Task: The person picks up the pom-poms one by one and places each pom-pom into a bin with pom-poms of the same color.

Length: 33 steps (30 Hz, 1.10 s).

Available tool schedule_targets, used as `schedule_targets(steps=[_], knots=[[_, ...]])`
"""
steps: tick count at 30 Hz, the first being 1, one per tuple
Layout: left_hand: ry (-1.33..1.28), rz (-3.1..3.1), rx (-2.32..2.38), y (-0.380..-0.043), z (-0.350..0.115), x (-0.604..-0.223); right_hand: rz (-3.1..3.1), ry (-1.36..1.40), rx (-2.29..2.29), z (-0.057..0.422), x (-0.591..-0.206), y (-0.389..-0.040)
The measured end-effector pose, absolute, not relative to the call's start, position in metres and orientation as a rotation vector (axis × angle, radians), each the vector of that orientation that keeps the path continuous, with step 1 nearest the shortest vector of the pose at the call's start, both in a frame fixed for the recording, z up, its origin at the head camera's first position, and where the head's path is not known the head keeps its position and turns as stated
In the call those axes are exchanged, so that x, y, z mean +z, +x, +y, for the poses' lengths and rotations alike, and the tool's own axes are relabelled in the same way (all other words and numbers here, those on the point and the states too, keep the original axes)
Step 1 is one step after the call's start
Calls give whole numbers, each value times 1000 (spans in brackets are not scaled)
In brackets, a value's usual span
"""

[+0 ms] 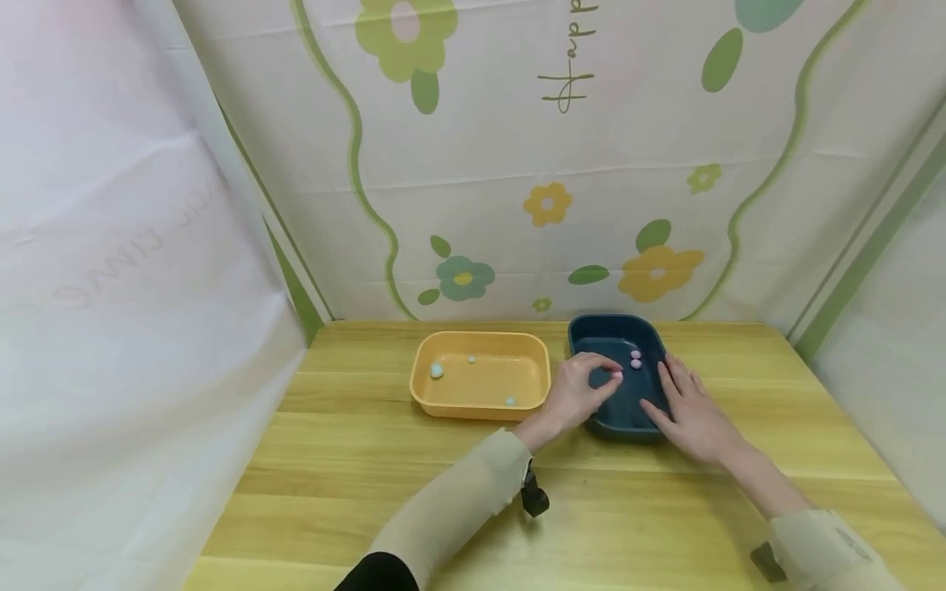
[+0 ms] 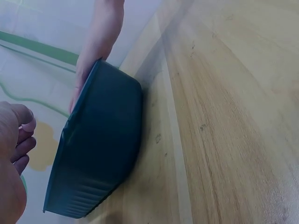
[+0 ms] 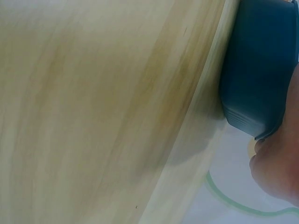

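My left hand reaches over the left rim of a dark blue tray, pinching a small pink ball between thumb and forefinger. In the left wrist view the tray's outer side hides its inside. Two more small pink balls lie on the tray floor, close together toward the far right. My right hand rests on the tray's right rim, fingers extended and spread. From the right wrist, the hand appears against the tray's edge.
A yellow tray stands left of the blue one, holding a larger pale blue ball and two smaller ones. Both trays are on a wooden table. Behind rises a white floral cloth, with more cloth at both sides.
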State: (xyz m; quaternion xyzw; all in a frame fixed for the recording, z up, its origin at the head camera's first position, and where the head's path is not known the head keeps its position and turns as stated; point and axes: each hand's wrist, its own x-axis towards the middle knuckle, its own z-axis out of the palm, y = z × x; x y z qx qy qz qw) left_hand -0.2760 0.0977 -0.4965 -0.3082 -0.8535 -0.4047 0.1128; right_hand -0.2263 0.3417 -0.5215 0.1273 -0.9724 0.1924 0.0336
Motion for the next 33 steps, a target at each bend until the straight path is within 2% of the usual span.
schedule_targets(steps=[15,20,28,33], knots=[[-924,-2542,-1122,-274,99,-498,-2914,439,638,349,-535,-230],[-948,-2551,-1138,-268,91,-494,-2977,423,642,347,-526,-228],[-1069,-2506,-1074,-260,61,-481,-2995,396,672,346,-516,-232],[-1026,-2539,-1031,-255,24,-479,-2982,369,757,344,-518,-231]])
